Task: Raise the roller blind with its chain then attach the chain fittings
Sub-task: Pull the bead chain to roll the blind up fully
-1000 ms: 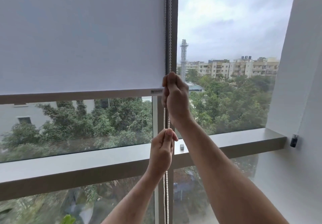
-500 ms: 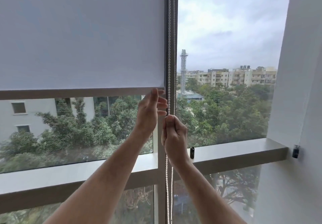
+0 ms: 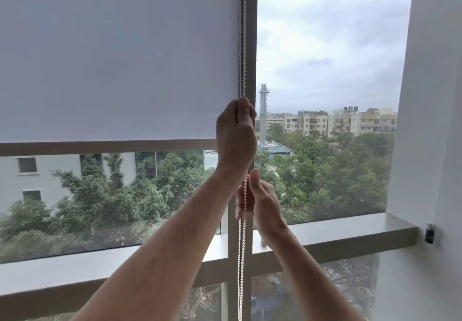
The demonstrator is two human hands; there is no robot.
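The left hand (image 3: 236, 135) gripped the chain (image 3: 241, 245) high by the blind (image 3: 117, 55); the right hand (image 3: 260, 203) held it loosely below.

High-rise room: tall window (image 3: 325, 70) (rooftops, treetops below), roller blind (image 3: 117, 55).

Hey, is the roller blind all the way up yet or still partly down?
Partly down. The roller blind covers the upper left pane, its bottom bar above the trees; left hand grips the chain.
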